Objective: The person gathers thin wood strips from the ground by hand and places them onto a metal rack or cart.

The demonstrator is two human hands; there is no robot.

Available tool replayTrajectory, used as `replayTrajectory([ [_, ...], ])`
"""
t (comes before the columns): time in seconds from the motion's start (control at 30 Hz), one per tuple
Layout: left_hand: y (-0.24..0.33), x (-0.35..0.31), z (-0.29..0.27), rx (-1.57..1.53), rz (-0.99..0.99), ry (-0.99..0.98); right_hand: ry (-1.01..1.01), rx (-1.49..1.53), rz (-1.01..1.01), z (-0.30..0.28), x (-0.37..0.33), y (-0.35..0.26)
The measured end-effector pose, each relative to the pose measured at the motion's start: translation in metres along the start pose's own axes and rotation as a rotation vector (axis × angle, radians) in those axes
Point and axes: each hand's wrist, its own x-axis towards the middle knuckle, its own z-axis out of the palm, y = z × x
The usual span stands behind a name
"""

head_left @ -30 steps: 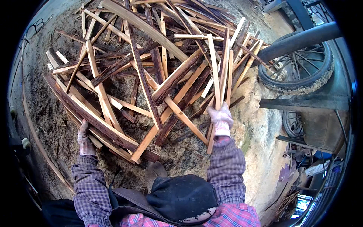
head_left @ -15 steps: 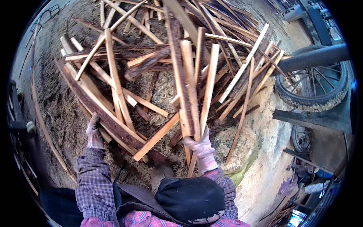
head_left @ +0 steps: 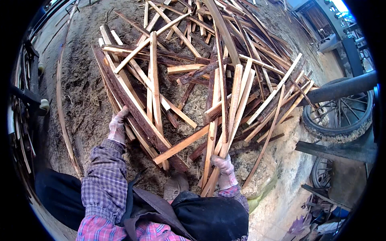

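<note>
My left hand (head_left: 118, 122), in a pale, soiled work glove, is closed on the outer edge of a long dark bark-edged wood strip (head_left: 132, 105). Other wood strips lie under and along it, slanting down toward my foot. My right hand (head_left: 224, 166), gloved too, grips the lower ends of a few pale sawn wood strips (head_left: 235, 105), whose far ends point away from me. Part of the right hand's fingers is hidden behind the wood. Between the hands a short, broad strip (head_left: 181, 145) lies across the others.
A large pile of wood strips (head_left: 257, 52) spreads beyond my hands over dirt and sawdust. At the right stand a spoked wheel (head_left: 339, 114) and a thick dark metal bar (head_left: 341, 87). One long thin strip (head_left: 61, 102) lies on the ground at the left.
The whole scene has shifted rightward and down in the picture as the view turned. The strips at my right hand have spread apart, while my left hand stays on its bark-edged strip.
</note>
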Motion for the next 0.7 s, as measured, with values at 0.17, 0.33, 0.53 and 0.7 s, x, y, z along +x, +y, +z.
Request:
replayTrajectory([
  [0.17,0.004,-0.001,-0.010,0.013,0.049,0.052,-0.282,0.519,-0.006,0.037,-0.015,0.003],
  [0.33,0.009,-0.009,0.003,0.017,0.078,0.029,-0.251,0.360,0.134,0.010,-0.004,0.008],
  [0.53,0.003,0.005,-0.009,0.047,0.023,-0.011,0.071,-0.335,0.114,-0.001,-0.057,-0.032],
  [0.7,0.004,0.005,-0.018,0.094,0.045,-0.024,0.748,-1.078,0.447,0.004,-0.131,-0.041],
])
